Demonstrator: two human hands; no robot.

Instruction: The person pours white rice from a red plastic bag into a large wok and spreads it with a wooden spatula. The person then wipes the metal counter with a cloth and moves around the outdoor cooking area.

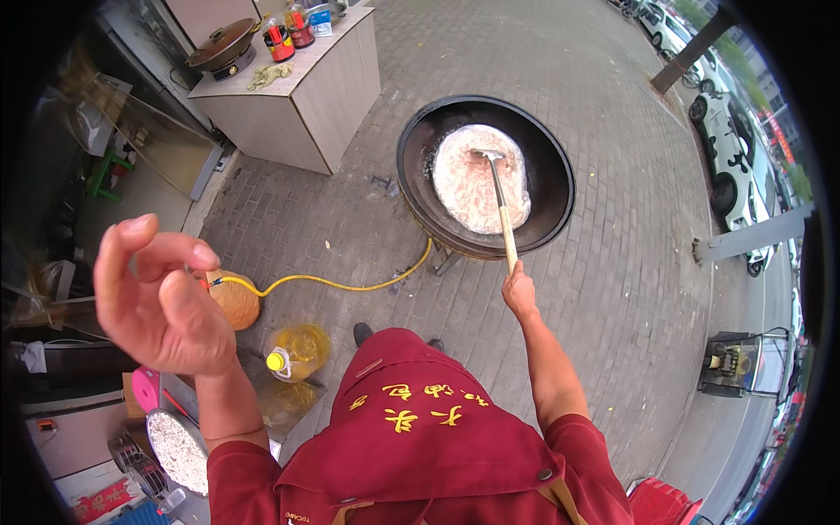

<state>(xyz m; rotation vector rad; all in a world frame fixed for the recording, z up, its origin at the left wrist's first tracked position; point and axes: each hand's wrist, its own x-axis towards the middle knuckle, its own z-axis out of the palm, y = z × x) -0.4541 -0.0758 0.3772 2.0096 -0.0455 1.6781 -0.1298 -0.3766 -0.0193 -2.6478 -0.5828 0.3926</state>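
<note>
My right hand (520,289) grips the wooden handle of a long metal spatula (504,203). Its flat blade rests in a pale pink and white, frothy mass (469,190) at the bottom of a large black wok (551,190). What the mass is made of I cannot tell. The wok sits on a low burner stand (447,260), mostly hidden beneath it. My left hand (167,302) is raised at the left, fingers curled apart, with nothing in it. Below and behind it are an orange gas cylinder (237,305) and a clear jug of yellow oil (298,351).
A yellow hose (341,285) crosses the brick paving between cylinder and wok. A wooden counter (262,125) at upper left bears a lidded pan (226,44), jars (279,42) and a cloth (269,75). A tray of pale chopped food (176,449) stands lower left. Parked cars (732,151) line the right.
</note>
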